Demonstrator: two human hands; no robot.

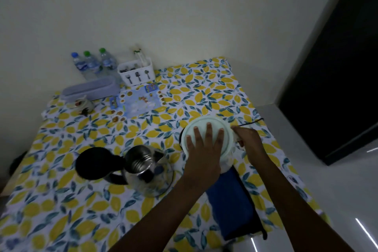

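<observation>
A pale round lid [204, 124] tops a white container standing on a black base at the table's right side. My left hand [204, 145] lies flat on the lid with its fingers spread and straight. My right hand [248, 138] is at the container's right side, fingers curled round what looks like its handle, which is mostly hidden. A black cord [252, 122] runs off to the right behind it.
A steel kettle [146, 168] with its black lid [96, 162] open stands left of my hands. A folded blue cloth [233, 202] lies near the front edge. Water bottles [92, 64], a cutlery holder [137, 73], a lilac box [92, 89] and a mug [83, 105] line the back.
</observation>
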